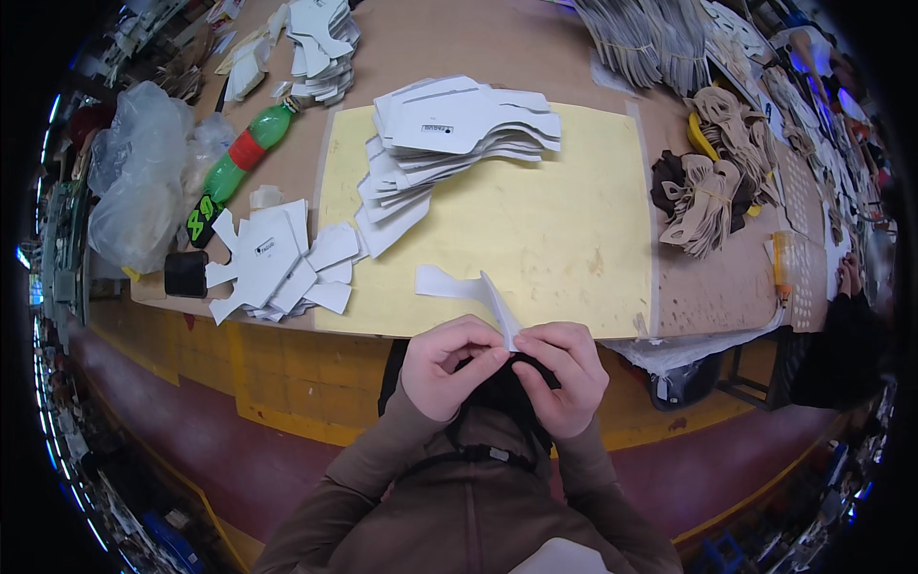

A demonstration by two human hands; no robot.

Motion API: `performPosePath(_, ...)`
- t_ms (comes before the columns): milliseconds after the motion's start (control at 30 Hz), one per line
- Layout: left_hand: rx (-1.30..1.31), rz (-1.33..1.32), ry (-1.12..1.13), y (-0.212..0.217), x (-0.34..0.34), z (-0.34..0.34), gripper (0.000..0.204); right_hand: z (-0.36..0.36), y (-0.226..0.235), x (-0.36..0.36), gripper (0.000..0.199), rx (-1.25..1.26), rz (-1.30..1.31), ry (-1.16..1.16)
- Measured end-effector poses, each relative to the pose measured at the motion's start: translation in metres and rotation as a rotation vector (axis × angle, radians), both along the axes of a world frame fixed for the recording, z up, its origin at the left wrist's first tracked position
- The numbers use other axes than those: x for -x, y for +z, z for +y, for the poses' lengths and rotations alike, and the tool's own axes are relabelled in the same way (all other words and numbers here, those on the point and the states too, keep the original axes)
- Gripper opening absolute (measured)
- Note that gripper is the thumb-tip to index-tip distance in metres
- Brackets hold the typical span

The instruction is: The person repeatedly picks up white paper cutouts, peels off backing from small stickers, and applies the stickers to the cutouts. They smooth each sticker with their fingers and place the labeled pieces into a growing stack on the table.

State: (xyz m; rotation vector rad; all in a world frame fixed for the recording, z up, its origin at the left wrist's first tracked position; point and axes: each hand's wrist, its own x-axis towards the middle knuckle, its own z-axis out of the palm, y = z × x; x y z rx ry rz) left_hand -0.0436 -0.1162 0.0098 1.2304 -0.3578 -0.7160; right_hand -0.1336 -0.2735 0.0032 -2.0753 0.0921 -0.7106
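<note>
- The white piece (pixel 499 304) was at the near edge of the yellow sheet (pixel 583 249), in front of the person's body.
- Its near end sat at the fingertips of both hands; the rest reached away from the grip, out over the sheet.
- One part of it stood up as a narrow fold just beyond the fingertips, and a flatter strip ran from there toward the left.
- The left hand (pixel 449 364) pinched that near end, thumb and index finger drawn together on its left side.
- The right hand (pixel 562 378) met the same end from the right, its index fingertip against the white edge and its thumb lower, with a dark gap between; whether it was closed on the piece, I could not tell.
- The two hands were close together, their fingertips nearly meeting around the end.
- Beyond the piece, well apart from the grip, a fanned stack of white cut pieces (pixel 459 124) lay on the sheet.
- To the left, a looser pile of white pieces (pixel 273 258) overlapped the sheet's border, near a small black object (pixel 185 275).
- Farther left lay a green bottle (pixel 229 174); to the right lay a bundle of tan pieces (pixel 706 206).
</note>
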Motion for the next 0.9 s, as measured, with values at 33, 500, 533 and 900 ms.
performPosePath(33,-0.041,-0.05,-0.001,0.0,0.002,-0.001,0.008,0.0,0.001,-0.001,0.03,0.016,-0.03,-0.031)
performPosePath(500,-0.213,-0.61,0.051,0.0,0.017,-0.036,0.009,-0.031,0.009,0.01,0.023,0.272,0.034,-0.101)
performPosePath(533,-0.204,-0.589,0.04,0.0,0.017,-0.037,0.009,-0.032,0.008,0.011,0.023,0.219,0.043,-0.11)
performPosePath(900,-0.22,-0.582,0.041,-0.002,0.013,-0.043,0.007,-0.033,0.013,0.013,0.019,0.252,0.07,-0.112)
